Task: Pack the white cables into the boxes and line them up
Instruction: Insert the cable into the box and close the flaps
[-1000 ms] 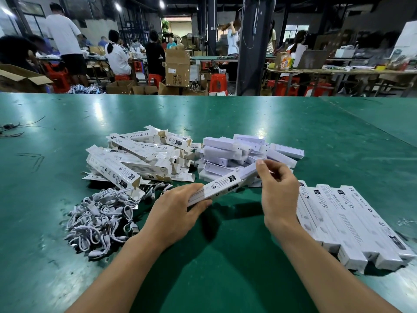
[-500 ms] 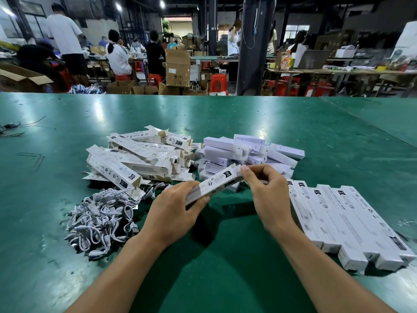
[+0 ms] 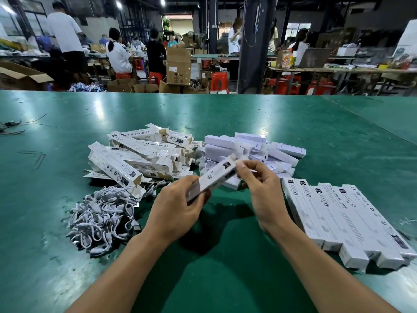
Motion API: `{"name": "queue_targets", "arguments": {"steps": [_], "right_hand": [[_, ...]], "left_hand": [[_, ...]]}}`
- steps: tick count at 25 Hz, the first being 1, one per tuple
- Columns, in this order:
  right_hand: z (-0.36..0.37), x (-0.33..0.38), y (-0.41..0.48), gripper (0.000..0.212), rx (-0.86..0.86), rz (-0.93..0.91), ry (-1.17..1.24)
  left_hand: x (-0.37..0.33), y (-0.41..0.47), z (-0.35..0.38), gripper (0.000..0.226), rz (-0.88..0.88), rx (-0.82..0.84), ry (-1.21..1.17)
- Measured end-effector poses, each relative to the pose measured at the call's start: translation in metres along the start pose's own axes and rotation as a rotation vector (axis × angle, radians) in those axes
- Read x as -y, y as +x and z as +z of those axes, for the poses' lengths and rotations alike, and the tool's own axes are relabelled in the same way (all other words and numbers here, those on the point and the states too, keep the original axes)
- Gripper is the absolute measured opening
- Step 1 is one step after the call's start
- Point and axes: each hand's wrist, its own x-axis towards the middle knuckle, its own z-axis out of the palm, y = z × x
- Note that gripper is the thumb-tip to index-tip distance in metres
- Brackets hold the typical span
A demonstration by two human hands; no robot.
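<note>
Both hands work on one slim white carton (image 3: pixel 212 177), which is held tilted above the green table (image 3: pixel 225 116) with its far end higher than its near end. The left hand (image 3: pixel 176 208) grips the near end, fingers curled under it and thumb along the side. The right hand (image 3: pixel 264 195) bends inward at the wrist and pinches the far end between thumb and forefinger at the flap, its other fingers loosely curled behind. Whether a cable is inside cannot be told.

Just left of the left hand lies a tangled heap of white cables (image 3: pixel 103 218). Beyond the heap is a loose pile of printed cartons (image 3: pixel 135 154) with open flaps. To the right of that, directly behind the held carton, sits a pile of plain white boxes (image 3: pixel 248 150). At the near right a row of closed cartons (image 3: pixel 338 218) lies side by side, long edges touching, just beside the right forearm. Thin dark wires (image 3: pixel 9 127) trail at the far left. Past the table stand a brown shipping carton (image 3: pixel 178 64), red stools (image 3: pixel 218 80) and a dark pillar (image 3: pixel 255 41), with people at other benches.
</note>
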Motion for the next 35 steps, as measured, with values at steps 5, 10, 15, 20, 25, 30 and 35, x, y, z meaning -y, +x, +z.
{"name": "queue_targets", "arguments": {"steps": [5, 10, 15, 20, 25, 30, 35], "right_hand": [[0.008, 0.0, -0.007, 0.018, 0.132, -0.043, -0.126], [0.021, -0.017, -0.025, 0.016, 0.431, -0.249, -0.636], [0.026, -0.022, -0.029, 0.039, 0.579, -0.323, -0.925], [0.024, -0.022, -0.027, 0.031, 0.529, -0.227, -0.845], [0.024, -0.021, -0.026, 0.026, 0.502, -0.22, -0.806], [0.023, -0.021, -0.025, 0.02, 0.402, -0.193, -0.8], [0.021, -0.017, -0.021, 0.041, 0.342, -0.113, -0.899]], "left_hand": [[-0.007, 0.01, -0.01, 0.02, -0.437, -0.257, -0.573], [-0.009, 0.014, -0.02, 0.024, -0.457, -0.412, -0.671], [-0.003, 0.01, -0.012, 0.032, -0.51, -0.317, -0.528], [-0.003, 0.009, -0.01, 0.028, -0.451, -0.214, -0.339], [0.006, 0.011, -0.016, 0.031, -0.296, 0.061, 0.099], [0.007, 0.014, -0.02, 0.04, -0.31, 0.331, 0.278], [0.005, 0.012, -0.018, 0.045, -0.327, 0.32, 0.11]]}}
